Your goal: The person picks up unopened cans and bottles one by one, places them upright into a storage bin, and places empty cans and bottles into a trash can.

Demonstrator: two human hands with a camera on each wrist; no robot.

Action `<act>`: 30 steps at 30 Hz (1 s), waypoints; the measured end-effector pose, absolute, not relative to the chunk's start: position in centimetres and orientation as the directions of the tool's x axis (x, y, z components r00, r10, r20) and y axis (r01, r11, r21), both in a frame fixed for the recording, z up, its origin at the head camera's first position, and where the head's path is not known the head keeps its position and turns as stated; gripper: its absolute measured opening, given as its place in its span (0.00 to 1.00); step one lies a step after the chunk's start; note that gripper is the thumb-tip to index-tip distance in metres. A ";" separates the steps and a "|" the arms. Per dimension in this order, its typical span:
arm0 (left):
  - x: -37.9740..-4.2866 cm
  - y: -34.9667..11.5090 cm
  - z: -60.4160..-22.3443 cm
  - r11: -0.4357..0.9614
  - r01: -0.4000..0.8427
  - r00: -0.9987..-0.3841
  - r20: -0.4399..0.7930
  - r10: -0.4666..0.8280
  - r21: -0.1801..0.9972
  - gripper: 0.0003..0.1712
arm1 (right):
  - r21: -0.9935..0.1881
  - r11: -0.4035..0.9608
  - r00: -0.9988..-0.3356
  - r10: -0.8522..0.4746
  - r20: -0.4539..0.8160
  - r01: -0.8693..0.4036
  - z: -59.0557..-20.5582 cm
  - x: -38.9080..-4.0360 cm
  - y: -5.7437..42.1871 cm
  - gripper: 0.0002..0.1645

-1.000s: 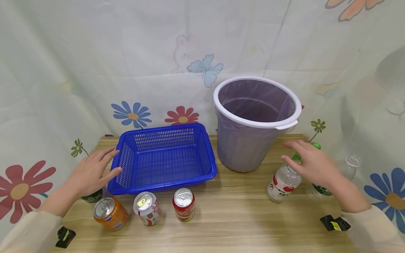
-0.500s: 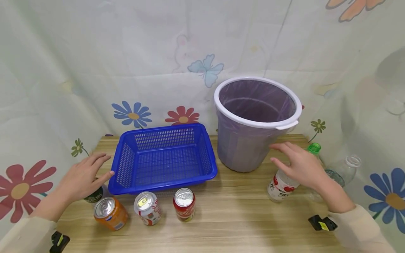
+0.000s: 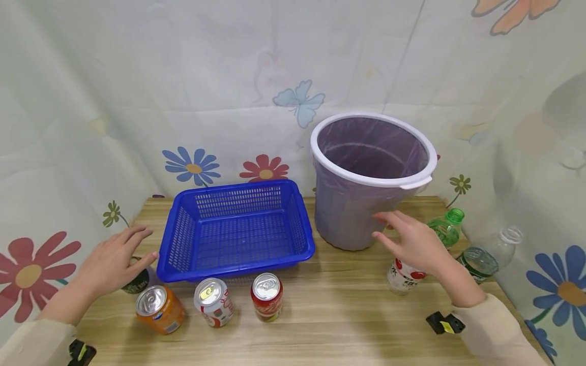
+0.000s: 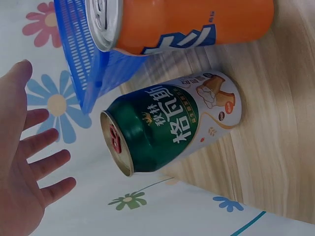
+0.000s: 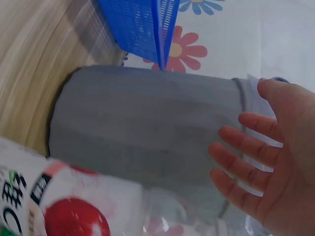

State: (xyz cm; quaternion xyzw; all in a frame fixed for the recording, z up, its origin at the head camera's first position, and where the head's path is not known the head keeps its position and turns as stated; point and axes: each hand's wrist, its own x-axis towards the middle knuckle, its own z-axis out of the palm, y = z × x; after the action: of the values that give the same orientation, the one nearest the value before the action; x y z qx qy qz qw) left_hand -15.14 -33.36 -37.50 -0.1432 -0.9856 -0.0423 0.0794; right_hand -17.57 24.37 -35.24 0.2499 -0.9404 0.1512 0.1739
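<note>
My left hand hovers over a green-and-white can at the far left, its fingers apart and holding nothing. Beside that can stands an orange soda can. A white-and-red can and a red can follow to the right. Loosely bent and empty, my right hand is above a clear plastic bottle with a red-and-white label, covering its top in the head view. Behind the hand are a green bottle and a clear bottle with a green label.
A blue plastic basket lies behind the cans. To its right stands a tall trash bin with a white rim and a plastic liner. Floral cloth hangs around the wooden table.
My right hand has moved left from the bottles toward the bin, uncovering the green bottle and the clear one. My left hand has drawn back slightly left from the basket's edge.
</note>
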 end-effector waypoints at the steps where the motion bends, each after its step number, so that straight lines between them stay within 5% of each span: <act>1: -15.1 -33.5 -37.6 0.956 0.286 -0.947 0.170 0.272 0.061 0.37 | -0.201 0.827 -0.813 -0.420 0.403 -0.526 -35.4 -17.6 24.2 0.21; 17: -14.6 -34.9 -38.7 0.957 0.283 -0.936 0.237 0.261 0.065 0.35 | -0.324 0.814 -0.855 -0.357 0.377 -0.482 -37.8 -18.4 22.3 0.21; 30: -14.6 -35.7 -39.4 0.963 0.249 -0.959 0.164 0.230 0.106 0.38 | -0.422 0.794 -0.889 -0.310 0.339 -0.438 -39.8 -19.8 20.6 0.22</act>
State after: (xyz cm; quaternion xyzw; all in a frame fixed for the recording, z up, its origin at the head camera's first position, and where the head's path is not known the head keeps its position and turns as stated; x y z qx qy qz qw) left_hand -14.56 -35.66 -39.37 -0.1213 -0.9877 -0.0629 0.0754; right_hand -19.75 20.56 -39.81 0.1991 -0.9385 0.2520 0.1269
